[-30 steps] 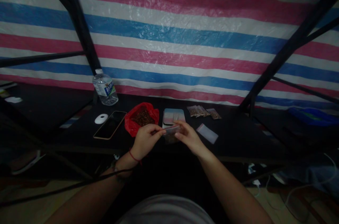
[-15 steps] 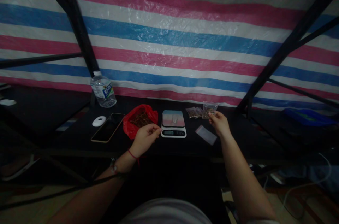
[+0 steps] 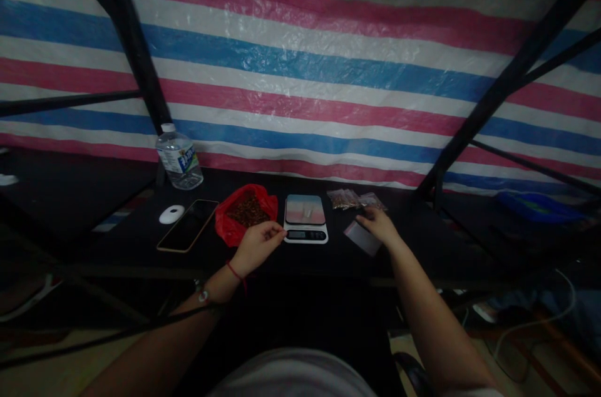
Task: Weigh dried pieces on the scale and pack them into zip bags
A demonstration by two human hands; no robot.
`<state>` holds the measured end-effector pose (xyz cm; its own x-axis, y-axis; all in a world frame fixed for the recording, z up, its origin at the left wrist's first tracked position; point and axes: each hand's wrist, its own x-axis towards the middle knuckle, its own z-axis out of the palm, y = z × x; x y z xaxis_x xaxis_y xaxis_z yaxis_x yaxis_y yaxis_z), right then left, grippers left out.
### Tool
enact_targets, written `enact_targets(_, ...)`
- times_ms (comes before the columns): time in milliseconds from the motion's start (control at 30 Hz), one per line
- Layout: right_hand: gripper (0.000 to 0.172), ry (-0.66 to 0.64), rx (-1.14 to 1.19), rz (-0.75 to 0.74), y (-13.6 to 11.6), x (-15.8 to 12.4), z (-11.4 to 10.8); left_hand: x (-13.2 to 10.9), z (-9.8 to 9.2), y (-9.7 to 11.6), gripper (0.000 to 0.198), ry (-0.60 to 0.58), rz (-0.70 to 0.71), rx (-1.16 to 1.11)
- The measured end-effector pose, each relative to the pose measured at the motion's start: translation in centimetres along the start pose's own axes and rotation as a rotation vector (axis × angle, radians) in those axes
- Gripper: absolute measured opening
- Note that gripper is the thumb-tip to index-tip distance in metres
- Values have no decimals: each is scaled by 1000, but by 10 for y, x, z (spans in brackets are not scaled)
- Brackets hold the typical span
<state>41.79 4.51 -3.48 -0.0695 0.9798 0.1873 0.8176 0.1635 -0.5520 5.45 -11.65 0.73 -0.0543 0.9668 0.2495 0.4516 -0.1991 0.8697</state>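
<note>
My left hand (image 3: 260, 243) is at the front left corner of the small kitchen scale (image 3: 305, 211), thumb and fingers pinched together; whatever they may hold is hidden. The scale has a glossy plate and a dark display strip. Just left of it, a red plastic bag (image 3: 225, 221) lies open with brown dried bits (image 3: 248, 209) inside. Over an empty clear zip bag (image 3: 361, 239) hovers my right hand (image 3: 381, 225), its fingers apart and nothing visible in them. Behind that hand lie small filled zip bags (image 3: 345, 199), the rightmost filled bag (image 3: 373, 200) partly covered by the fingers.
A phone (image 3: 188, 226) and a white rounded object (image 3: 171, 215) lie on the black table (image 3: 126, 247) at left. A large water bottle (image 3: 179, 159) stands behind them. Black metal posts (image 3: 141, 65) frame the table before a striped plastic sheet (image 3: 305, 71). Something blue (image 3: 539, 207) sits far right.
My right hand has let go of the filled zip bag, which now lies beside the others, and has moved left and nearer toward the empty one. The left hand stays by the scale.
</note>
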Motion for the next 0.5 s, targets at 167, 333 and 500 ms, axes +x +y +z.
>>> enact_targets(167,59,-141,-153,-154,-11,-31,27,0,-1,-3,30,-13,-3,28)
enact_targets(333,51,-92,-91,-215,-14,-41,25,-1,-2,-1,29,-27,-1,30)
enact_targets(500,46,3,-85,-232,-17,-41,14,-1,-3,1,28,-39,-11,41)
